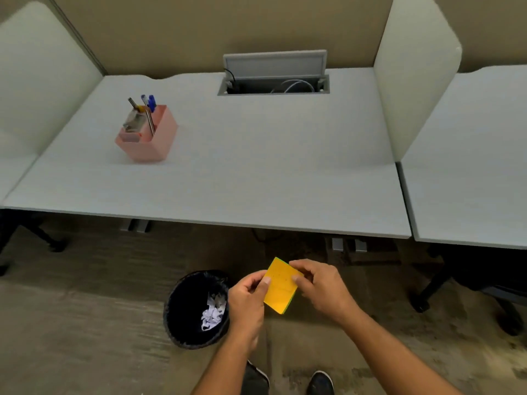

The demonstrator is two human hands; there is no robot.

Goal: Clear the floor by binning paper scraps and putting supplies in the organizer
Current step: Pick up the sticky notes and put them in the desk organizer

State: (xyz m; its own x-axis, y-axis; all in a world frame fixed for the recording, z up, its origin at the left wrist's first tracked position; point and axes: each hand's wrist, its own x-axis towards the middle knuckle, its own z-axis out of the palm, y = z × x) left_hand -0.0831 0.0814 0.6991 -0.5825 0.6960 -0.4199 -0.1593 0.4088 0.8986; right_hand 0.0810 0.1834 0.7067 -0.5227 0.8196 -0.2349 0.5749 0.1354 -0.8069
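A yellow sticky-note pad (pixel 281 289) with a green edge is held in front of me, above the floor. My left hand (pixel 248 297) grips its left edge with the thumb on top. My right hand (pixel 319 286) pinches its upper right corner. A black bin (pixel 182 317) stands on the carpet just left of my left hand, with crumpled white paper scraps (pixel 212 312) inside. A pink organizer (pixel 151 138) sits on the desk at the left, with pens and other supplies standing in it.
The white desk (pixel 242 172) spans the view, with an open cable hatch (pixel 273 81) at the back and divider panels on both sides. Chair bases (pixel 427 295) stand under the desks at right and left. My shoes (pixel 320 383) are at the bottom.
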